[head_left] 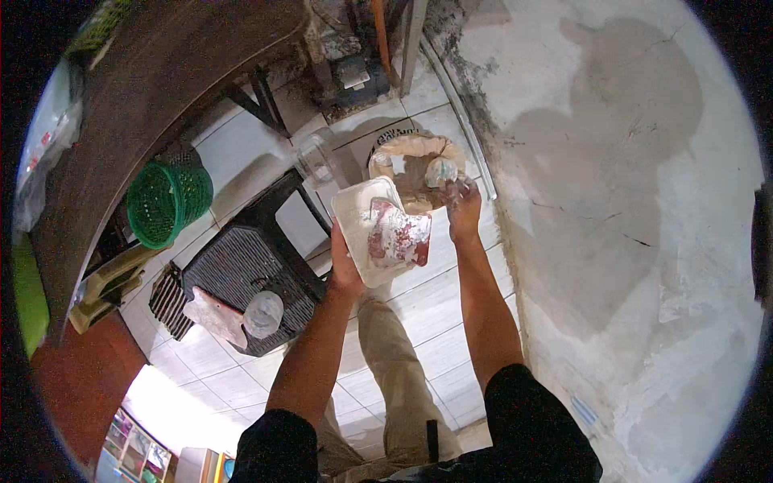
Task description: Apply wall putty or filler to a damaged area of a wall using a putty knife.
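Underfoot, white tiles [436, 318] — cracked wall [684, 258] rightward — left hand [345, 267] gripping tray [354, 219], right hand [463, 211] clasping cup [440, 171]

The tub [353, 217] is in the left hand [346, 264], a scraper [400, 235] inside it. Beyond and to its right, the sack [403, 145] stands on the floor [435, 278]; the right hand [461, 208] holds a cup [441, 172] at its mouth. Left of the tub is the stool [241, 258], bearing a flat piece [213, 315] and, right of that, a pot [263, 314]. The basket [179, 211] lies between stool and table [177, 88]. The wall [708, 161] runs along the right.
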Motion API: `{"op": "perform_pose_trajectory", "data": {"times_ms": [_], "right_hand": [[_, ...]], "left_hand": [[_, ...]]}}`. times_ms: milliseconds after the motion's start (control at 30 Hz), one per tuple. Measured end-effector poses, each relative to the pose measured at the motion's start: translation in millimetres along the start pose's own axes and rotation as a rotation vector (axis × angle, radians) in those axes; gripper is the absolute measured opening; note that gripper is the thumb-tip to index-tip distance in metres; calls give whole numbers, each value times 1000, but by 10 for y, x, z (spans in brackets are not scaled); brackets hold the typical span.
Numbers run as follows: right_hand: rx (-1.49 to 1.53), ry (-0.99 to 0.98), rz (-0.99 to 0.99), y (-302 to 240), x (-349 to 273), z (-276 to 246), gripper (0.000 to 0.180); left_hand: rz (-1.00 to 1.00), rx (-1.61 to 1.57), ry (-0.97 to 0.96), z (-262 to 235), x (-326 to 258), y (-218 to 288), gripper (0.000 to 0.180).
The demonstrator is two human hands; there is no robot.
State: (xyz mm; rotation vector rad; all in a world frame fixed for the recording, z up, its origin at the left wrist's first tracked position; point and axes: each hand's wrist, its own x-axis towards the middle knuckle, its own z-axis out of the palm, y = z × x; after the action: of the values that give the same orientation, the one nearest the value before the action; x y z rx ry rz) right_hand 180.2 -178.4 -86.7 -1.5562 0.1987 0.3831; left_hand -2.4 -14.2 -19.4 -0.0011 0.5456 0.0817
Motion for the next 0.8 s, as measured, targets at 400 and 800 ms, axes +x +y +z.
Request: {"op": "perform_pose_trajectory", "data": {"times_ms": [400, 800], "right_hand": [[-374, -252, -10, -2182, -2109, 237, 41], [-523, -27, -316, -4095, -3977, 252, 9]], "left_hand": [[146, 111, 25, 631, -655, -99, 64], [-159, 130, -266, 2729, -2449, 153, 75]]}}
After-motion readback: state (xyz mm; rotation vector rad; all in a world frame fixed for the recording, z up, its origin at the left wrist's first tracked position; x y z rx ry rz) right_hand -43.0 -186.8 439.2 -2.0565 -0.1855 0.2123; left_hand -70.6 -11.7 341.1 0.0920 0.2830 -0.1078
